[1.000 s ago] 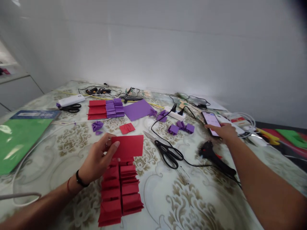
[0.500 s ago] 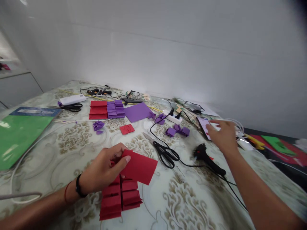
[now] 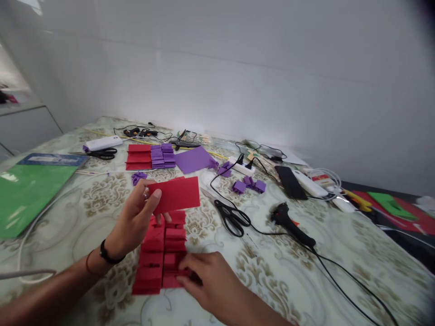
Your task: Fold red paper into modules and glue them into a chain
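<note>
My left hand pinches a red paper rectangle between thumb and fingers, raised over the table. Below it lie two columns of pleated red paper pieces, side by side and partly overlapped by the hand. At the lower end of the right column, my right hand has its thumb and fingers closed on the edge of a folded red paper piece. Black-handled scissors rest to the right of the paper, and a black glue gun lies beyond them with its cord trailing.
Behind are folded red paper, pleated purple paper, a purple sheet and purple folded pieces. A power strip and a dark-screened phone lie to the right. A green packet sits at left.
My right hand has left the phone, whose screen has gone dark, and come to the pleated red paper. My left hand has moved left and up with the red rectangle.
</note>
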